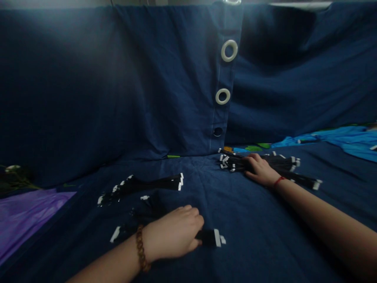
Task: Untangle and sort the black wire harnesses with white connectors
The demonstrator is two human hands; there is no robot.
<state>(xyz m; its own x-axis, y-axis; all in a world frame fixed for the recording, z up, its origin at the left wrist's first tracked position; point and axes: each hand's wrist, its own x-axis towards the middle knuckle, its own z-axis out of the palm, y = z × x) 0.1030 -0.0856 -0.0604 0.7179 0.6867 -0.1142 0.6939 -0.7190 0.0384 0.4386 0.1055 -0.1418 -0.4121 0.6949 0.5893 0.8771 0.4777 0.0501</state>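
Observation:
At the front, my left hand [176, 232], fingers curled and closed, grips a bundle of flat black strips with white ends [207, 237]. The bundle lies on the dark blue cloth, and its white tips stick out on both sides of the hand. Farther back on the right, my right hand [260, 169] is closed over a larger pile of black strips with white ends [278, 161], thumb at the near side; its fingertips are partly hidden among the strips. Another black bundle [159, 183] rests left of centre, beyond my left hand.
A dark blue cloth [224, 208] covers the surface, and a blue curtain with pale rings [223, 96] hangs behind it. Purple plastic [32, 214] lies at the left, below some greenery [17, 181]. Bright blue material [347, 137] spreads at the far right.

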